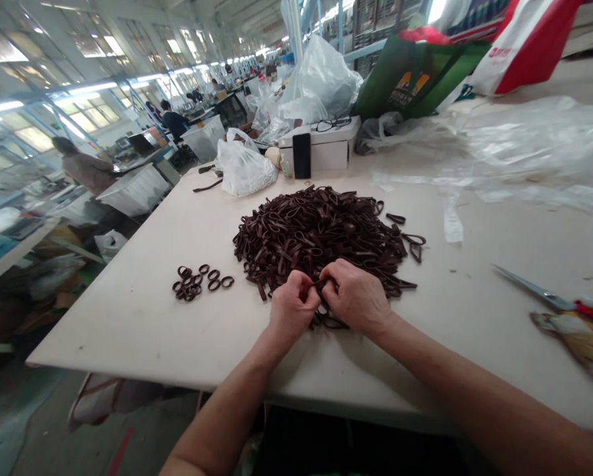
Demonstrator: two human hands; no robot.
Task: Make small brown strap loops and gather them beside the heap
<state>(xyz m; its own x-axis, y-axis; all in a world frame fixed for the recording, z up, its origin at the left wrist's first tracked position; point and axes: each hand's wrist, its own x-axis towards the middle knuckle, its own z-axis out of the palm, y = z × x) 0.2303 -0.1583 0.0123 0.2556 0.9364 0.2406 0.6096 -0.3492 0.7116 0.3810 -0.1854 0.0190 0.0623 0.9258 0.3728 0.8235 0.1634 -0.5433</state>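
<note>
A large heap of dark brown loops, like small strap loops, lies in the middle of the table. At its near edge my left hand and my right hand meet, fingertips almost together. Both are closed in a pinch on a dark brown loop, mostly hidden by the fingers. A few more loops lie just below the hands. Left of the heap sits a small group of rounded, ring-shaped loops, several of them apart from one another.
Scissors with red handles lie at the right on the pale table. Behind the heap stand a white plastic bag, a black phone, a white box and a green bag. Clear plastic sheeting covers the back right.
</note>
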